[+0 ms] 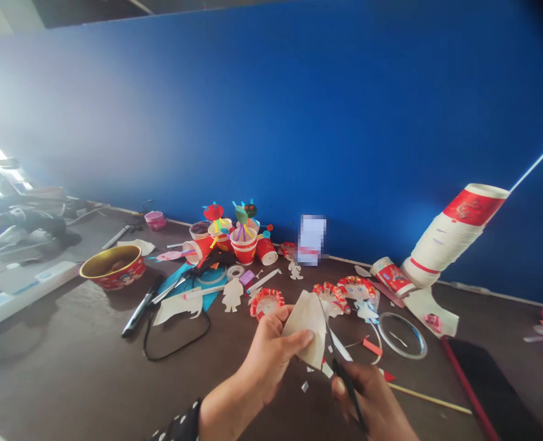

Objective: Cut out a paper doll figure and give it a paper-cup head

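Observation:
My left hand (269, 355) pinches a pale, flattened piece of paper cup (308, 324) between thumb and fingers, holding it above the dark table. My right hand (372, 401) is closed on black-handled scissors (344, 367), whose blades are open against the right edge of the paper piece. Small white paper scraps (305, 386) lie on the table just below the hands.
Decorated red paper cups with coloured sticks (237, 236) stand near the blue wall. A leaning stack of paper cups (455, 236) is at the right. A gold and red bowl (112, 266), a black pen (138, 312), tape rolls, paper cut-outs, a thin wooden stick (430, 399) and a dark phone (486, 383) lie around.

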Tool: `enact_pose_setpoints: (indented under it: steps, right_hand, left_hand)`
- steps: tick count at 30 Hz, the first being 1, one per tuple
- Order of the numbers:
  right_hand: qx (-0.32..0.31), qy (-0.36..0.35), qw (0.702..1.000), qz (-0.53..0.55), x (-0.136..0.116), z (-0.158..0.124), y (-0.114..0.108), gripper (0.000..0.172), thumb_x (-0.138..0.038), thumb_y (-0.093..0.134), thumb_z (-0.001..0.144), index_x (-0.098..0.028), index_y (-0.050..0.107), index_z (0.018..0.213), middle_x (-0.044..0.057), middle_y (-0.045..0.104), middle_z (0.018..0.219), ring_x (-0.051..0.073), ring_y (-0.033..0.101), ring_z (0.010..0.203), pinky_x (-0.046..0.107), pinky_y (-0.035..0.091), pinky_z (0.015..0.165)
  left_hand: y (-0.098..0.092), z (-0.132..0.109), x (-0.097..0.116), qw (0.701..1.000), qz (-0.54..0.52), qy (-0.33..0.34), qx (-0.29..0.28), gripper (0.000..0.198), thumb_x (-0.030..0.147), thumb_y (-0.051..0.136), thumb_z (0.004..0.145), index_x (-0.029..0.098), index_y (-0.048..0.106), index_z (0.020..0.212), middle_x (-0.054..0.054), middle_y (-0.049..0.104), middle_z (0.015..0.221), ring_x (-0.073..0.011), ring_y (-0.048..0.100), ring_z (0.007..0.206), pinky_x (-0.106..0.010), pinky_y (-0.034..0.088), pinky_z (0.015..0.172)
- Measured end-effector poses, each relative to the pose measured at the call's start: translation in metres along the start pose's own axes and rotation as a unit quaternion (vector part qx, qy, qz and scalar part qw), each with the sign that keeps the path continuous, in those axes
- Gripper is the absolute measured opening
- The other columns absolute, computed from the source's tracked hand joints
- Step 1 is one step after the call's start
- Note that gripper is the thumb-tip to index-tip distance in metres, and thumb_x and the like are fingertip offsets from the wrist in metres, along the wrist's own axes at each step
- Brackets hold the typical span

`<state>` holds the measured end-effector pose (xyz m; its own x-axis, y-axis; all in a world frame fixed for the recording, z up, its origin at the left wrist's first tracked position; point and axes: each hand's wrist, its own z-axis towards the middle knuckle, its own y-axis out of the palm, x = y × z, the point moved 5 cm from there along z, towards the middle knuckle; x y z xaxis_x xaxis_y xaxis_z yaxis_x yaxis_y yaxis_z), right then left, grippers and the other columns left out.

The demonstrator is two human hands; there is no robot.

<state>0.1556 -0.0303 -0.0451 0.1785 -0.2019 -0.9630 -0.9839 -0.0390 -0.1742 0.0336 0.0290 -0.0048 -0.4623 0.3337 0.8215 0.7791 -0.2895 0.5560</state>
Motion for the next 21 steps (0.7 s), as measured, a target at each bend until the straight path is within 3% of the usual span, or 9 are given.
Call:
enact_pose_setpoints:
  steps: [9,21]
  right_hand:
    - [0.01,-0.029,0.999,-0.042,-0.007,-0.004,-0.003,0.053,-0.071,0.045,0.063,-0.019,0.038,0.051,-0.007,0.025,0.046,0.008,0.021,0.043,0.022,0.016,0.039]
    - [0.006,-0.03,0.999,-0.035,-0.011,-0.005,0.0,0.056,-0.075,0.044,0.06,-0.02,0.037,0.051,-0.007,0.022,0.044,0.007,0.02,0.041,0.022,0.015,0.036]
  left_hand:
    - [-0.001,0.0,0.0,1.0,-0.004,-0.012,-0.005,0.034,0.017,0.071,0.055,0.012,0.059,0.086,-0.003,0.064,0.065,-0.0123,0.057,0.048,-0.021,0.044,0.045]
    - [-0.001,0.0,-0.003,0.999,-0.035,-0.031,-0.009,0.028,0.013,0.07,0.057,0.012,0.059,0.082,-0.003,0.063,0.067,-0.0136,0.058,0.054,-0.023,0.046,0.051]
